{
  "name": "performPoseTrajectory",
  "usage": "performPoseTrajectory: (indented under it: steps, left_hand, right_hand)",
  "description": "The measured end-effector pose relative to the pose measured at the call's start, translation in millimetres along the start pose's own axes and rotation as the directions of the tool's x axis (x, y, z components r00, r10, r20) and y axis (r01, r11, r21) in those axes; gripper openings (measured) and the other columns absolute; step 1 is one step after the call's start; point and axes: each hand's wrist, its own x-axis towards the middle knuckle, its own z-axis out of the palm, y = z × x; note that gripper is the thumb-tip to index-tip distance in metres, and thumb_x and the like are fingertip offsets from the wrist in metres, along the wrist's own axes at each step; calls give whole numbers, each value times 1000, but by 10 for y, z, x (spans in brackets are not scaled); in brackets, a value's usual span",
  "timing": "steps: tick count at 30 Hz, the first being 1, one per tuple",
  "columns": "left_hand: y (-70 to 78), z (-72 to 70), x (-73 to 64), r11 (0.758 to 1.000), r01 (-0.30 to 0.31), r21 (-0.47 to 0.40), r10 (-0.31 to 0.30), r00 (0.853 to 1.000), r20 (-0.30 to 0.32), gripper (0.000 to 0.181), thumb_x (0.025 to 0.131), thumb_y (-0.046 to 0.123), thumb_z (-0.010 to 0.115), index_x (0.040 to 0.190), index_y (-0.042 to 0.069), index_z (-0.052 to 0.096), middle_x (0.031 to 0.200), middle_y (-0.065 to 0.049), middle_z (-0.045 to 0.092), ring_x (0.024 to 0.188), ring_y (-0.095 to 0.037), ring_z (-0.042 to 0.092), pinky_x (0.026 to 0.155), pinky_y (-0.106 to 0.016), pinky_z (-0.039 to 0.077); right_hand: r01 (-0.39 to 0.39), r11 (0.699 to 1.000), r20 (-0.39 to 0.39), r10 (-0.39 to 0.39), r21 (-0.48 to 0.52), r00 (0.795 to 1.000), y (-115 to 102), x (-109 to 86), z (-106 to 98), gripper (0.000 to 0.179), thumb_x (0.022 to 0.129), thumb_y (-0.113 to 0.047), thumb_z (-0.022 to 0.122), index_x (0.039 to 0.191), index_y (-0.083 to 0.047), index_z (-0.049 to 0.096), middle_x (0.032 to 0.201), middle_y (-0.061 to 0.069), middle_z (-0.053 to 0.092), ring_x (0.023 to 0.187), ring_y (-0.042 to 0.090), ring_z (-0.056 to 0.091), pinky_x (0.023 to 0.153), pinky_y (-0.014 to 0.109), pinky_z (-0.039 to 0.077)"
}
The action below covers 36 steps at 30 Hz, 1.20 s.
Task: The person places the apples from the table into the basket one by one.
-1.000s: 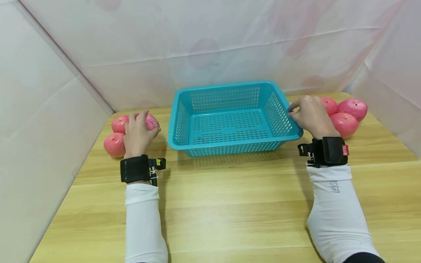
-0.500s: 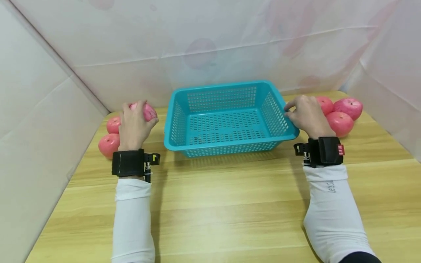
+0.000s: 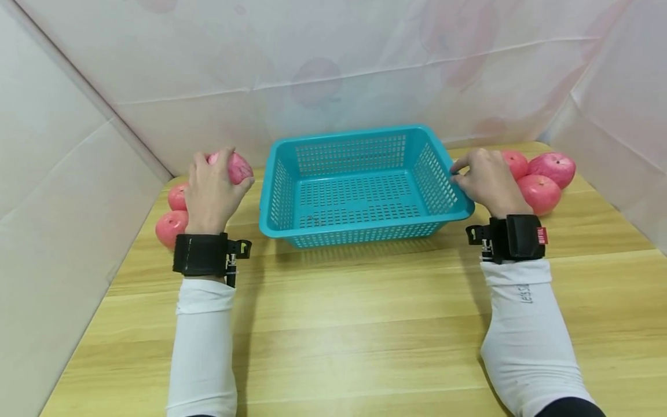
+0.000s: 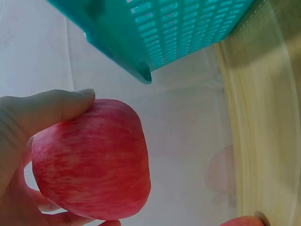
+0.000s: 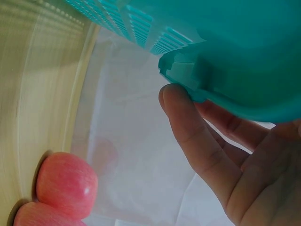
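Note:
My left hand (image 3: 211, 194) grips a red apple (image 4: 94, 160), thumb on one side and fingers curled round the other. In the left wrist view the apple is off the table, beside the rim of a turquoise basket (image 3: 359, 231). My right hand (image 3: 490, 180) pinches the basket's right rim; in the right wrist view the thumb (image 5: 181, 110) presses the rim from outside. The basket stands on the table near the back wall and holds nothing.
Two apples, one of them a front apple (image 3: 171, 229), lie left of my left hand. Beyond my right hand sits a group of three, including a nearer apple (image 3: 540, 194). White patterned cloth (image 3: 333, 69) walls the wooden table (image 3: 354, 324) at back and sides.
My left hand has lifted the apple up and away from the two beside it. The right hand keeps its hold on the basket rim. The head view has shifted slightly.

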Motion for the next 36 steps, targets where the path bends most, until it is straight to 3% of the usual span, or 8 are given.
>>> performPoseTrajectory:
  steps: [8,22,36]
  left_hand:
    - [53,-38,42,999,-44,15,44,998,-52,60,93,34,67,146,12,50,129,-34,47,110,-50,51,80,-69,51]
    - [219,-162,139,994,-94,51,96,994,-44,65,94,42,65,149,13,48,126,-30,53,104,-50,56,80,-68,51]
    - [406,-151,247,992,-120,28,121,993,-8,69,94,43,66,152,13,45,137,-28,50,122,-45,50,90,-67,50]
  right_hand:
    - [-16,1000,8,16,1,1000,-1,-4,-18,26,97,-2,62,114,17,67,115,39,62,95,51,61,76,58,55]
    - [-27,999,13,27,21,1000,-10,-12,4,27,97,-2,62,116,16,67,116,38,61,96,49,57,73,52,53]
    - [-31,999,14,30,22,999,-9,-15,2,26,98,-2,63,116,16,67,117,38,61,94,49,59,73,52,53]
